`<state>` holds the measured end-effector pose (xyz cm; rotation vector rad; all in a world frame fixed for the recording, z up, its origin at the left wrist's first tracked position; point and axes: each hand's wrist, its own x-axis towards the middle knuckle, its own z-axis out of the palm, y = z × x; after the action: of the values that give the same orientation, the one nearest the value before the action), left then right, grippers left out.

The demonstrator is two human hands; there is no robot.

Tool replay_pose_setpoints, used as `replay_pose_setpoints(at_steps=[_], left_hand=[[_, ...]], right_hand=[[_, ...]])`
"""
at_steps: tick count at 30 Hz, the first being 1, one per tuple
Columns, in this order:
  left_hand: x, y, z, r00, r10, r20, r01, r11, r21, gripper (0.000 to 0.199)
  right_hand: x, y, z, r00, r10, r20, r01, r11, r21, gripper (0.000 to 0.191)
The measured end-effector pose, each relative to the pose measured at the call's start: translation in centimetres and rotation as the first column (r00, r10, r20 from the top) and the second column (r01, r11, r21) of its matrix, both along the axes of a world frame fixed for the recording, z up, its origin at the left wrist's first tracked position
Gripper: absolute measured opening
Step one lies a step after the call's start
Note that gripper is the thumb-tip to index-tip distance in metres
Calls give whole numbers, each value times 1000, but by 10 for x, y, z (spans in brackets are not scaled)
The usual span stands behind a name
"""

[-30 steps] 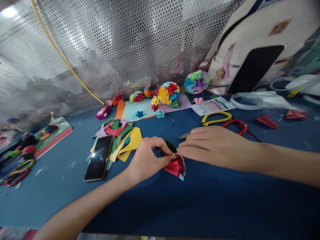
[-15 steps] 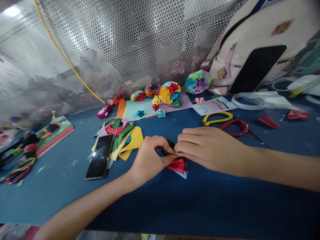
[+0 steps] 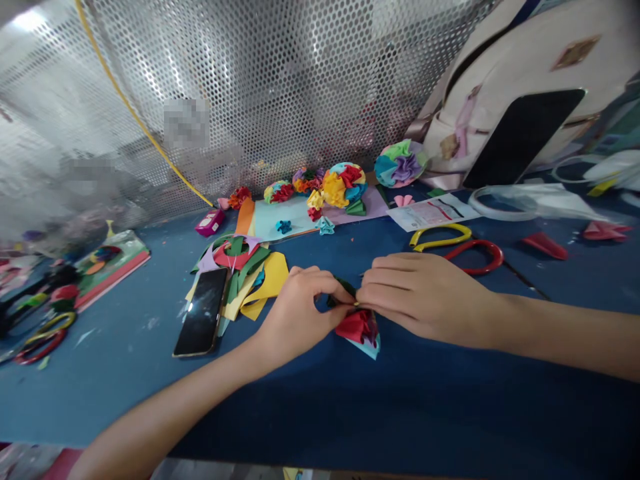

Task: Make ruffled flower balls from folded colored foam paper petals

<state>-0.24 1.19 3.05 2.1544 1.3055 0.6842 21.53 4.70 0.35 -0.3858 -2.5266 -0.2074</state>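
Centre of the blue work mat [image 3: 400,413]: a red and teal folded paper flower [image 3: 361,331] lies between the 2 hands, its teal tip at or just above the mat; I cannot tell which. A dark green paper strip [image 3: 343,288] sits at its upper edge.

Risk: the folds look held mainly by finger pressure, so a loosened pinch could let them spring apart or the green paper strip slip free. Pressing too hard could crush the red folds. A slip to the left could catch the loose paper offcuts.

Left hand [image 3: 300,313]: fingers curl inward, with thumb and index finger pinching the top of the paper flower, close to the green strip.

Right hand [image 3: 425,300]: 4 fingers lie nearly straight and pressed together, their tips touching the same spot from the other side. The thumb is hidden, so I cannot tell whether this hand pinches or only presses.

Near left: a black smartphone [image 3: 203,312] lies on yellow and green paper offcuts [image 3: 265,283].

Far centre: multicoloured paper rosettes [image 3: 340,187] stand on pastel card sheets [image 3: 285,220], against a perforated metal screen [image 3: 250,100].

Right: red-handled scissors [image 3: 475,257] lie just beyond the right hand, below a white backpack [image 3: 505,80].
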Motion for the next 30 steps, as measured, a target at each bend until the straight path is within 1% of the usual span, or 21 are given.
replay_pose_setpoints(at_steps=[1,3,5,7,10,12,13,15,16,18,19,21,22,23,24,25,26,27,28,29,30], left_hand=[[0,0,-1,1000,4,17,-4,1000,-11,24],[1,-1,-2,999,12,44,-12,1000,-16,25],[2,-2,-3,998,15,56,-15,1000,-7,26],[3,-4,-4,999,8,49,-9,1000,23,27],[6,-5,-5,1000,-20,0,20,996,86,28],[5,-5,-4,998,-42,-53,48,993,111,25],[5,-5,-2,995,-53,-82,62,991,115,23],[2,-4,2,988,-73,-138,89,990,112,20],[1,-4,4,984,-81,-157,98,990,106,21],[-1,-3,6,982,-85,-166,101,991,87,24],[-1,-3,6,984,-82,-155,95,992,78,25],[-2,-3,3,990,-73,-118,81,995,65,26],[-2,-3,2,992,-69,-102,76,995,69,25],[-2,-3,0,993,-68,-94,76,994,83,24],[-2,-3,-1,993,-69,-93,79,991,108,23],[-1,-4,-2,993,-70,-100,84,986,145,21],[-1,-5,-3,991,-71,-113,92,977,191,19],[-1,-7,-4,989,-69,-129,99,964,245,16],[0,-8,-4,987,-66,-147,108,949,297,14],[0,-9,-4,984,-62,-166,116,933,341,13],[0,-10,-4,981,-56,-183,122,920,372,13]], right_hand=[[0,-1,1,1000,-8,-6,8,998,-69,27],[0,-4,4,999,-28,-19,23,975,-222,22],[0,-7,6,998,-53,-16,45,948,-314,18],[0,-11,7,996,-86,3,82,939,-335,15],[-2,-15,7,994,-104,35,110,938,-328,15],[-2,-16,6,995,-96,36,102,956,-275,18],[-2,-16,5,996,-87,33,92,971,-221,19],[-2,-14,5,998,-57,26,58,997,-59,24],[-1,-12,4,999,-32,29,31,999,37,27],[1,-9,5,999,16,50,-27,975,219,29],[2,-8,5,997,36,65,-53,956,287,29],[4,-5,6,995,52,87,-80,932,354,28],[4,-5,7,995,44,90,-73,935,348,27],[4,-5,7,996,31,86,-56,949,311,26],[3,-5,8,997,10,75,-28,971,238,23],[3,-6,8,998,-15,59,7,991,130,20],[2,-8,8,998,-43,39,43,999,2,18],[1,-9,8,997,-71,22,74,989,-129,15],[0,-11,8,995,-97,10,97,966,-239,12],[0,-13,7,993,-119,1,113,944,-310,11],[-1,-14,6,991,-132,-3,123,935,-333,11]])
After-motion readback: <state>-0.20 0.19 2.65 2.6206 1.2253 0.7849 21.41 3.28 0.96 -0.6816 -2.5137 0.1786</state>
